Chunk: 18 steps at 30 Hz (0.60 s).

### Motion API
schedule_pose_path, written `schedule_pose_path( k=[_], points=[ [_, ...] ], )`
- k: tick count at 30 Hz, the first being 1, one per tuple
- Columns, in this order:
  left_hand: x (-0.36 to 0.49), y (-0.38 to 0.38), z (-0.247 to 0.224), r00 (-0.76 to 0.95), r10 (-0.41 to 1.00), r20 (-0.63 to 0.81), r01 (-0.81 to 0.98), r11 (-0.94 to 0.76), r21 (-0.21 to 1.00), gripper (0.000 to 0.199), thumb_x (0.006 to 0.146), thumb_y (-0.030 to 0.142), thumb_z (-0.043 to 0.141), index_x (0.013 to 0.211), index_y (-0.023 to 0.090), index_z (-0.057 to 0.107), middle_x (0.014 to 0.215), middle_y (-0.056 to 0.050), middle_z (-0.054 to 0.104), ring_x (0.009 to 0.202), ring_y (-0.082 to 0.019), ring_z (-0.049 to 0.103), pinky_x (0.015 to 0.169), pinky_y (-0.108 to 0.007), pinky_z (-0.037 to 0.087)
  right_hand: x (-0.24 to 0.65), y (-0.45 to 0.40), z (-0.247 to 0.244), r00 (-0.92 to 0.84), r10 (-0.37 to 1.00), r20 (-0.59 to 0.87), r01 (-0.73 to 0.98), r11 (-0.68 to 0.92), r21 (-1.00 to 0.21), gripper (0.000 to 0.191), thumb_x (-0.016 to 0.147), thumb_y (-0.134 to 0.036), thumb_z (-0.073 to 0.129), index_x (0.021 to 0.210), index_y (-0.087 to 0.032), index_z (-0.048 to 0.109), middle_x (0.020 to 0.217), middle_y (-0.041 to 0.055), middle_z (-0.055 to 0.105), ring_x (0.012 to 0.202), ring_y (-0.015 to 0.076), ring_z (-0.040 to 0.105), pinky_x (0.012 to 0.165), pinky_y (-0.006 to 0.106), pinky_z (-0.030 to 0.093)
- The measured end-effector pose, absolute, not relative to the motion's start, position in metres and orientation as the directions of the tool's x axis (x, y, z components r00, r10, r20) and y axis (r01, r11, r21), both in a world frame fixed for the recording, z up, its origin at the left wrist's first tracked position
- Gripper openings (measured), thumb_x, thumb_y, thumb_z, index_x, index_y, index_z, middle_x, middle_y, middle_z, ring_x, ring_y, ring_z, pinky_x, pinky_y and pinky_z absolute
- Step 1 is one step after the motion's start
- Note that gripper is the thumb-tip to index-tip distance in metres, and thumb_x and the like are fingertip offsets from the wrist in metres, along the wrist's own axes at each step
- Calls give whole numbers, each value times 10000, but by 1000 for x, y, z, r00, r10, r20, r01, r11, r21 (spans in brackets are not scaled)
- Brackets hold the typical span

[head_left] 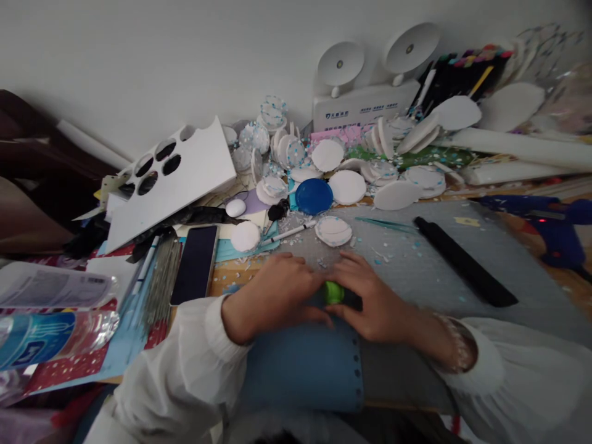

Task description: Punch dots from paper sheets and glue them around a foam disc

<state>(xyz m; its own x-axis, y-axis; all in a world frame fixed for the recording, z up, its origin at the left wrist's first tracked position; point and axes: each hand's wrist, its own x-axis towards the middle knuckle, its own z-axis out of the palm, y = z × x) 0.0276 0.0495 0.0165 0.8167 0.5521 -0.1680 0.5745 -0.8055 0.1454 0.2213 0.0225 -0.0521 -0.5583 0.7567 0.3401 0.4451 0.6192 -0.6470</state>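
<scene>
Green piece (333, 293), small and blurred, between thumb and fingers of the right hand (370, 296), a little back from the front edge of the worktop (226, 271). Across the worktop's middle and right, grey mat (398, 271). At the front edge, partly under the left hand (275, 293), blue sheet (300, 370) with a row of holes down its right side. Right grip closed around the green piece from the right, fingers beyond, thumb nearer the front edge. Left grip just left of the green piece, with fingers curled toward it; impossible to tell whether touching it or closed on anything. Toward the back edge, blue disc (314, 196); nearer the hands, white discs (333, 230) in a small stack, then slim white pen (289, 232).
</scene>
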Motion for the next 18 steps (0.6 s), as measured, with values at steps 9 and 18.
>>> schedule_pose_path(
  k=[9,18],
  points=[
    [11,57,28,834,500,-234,547,-808,220,80,839,269,651,806,198,668,664,6,642,681,-191,639,600,-267,429,227,24,-43,-615,724,312,394,625,-674,259,788,-356,677,976,-197,599,919,84,660,954,269,594,946,498,428],
    [16,49,22,789,577,-212,611,-775,164,150,877,292,598,915,161,659,820,-50,682,799,-232,642,716,-342,462,225,28,-48,-603,709,365,492,691,-529,261,810,-281,641,1043,-182,580,923,92,632,940,277,557,867,477,432]
  ],
)
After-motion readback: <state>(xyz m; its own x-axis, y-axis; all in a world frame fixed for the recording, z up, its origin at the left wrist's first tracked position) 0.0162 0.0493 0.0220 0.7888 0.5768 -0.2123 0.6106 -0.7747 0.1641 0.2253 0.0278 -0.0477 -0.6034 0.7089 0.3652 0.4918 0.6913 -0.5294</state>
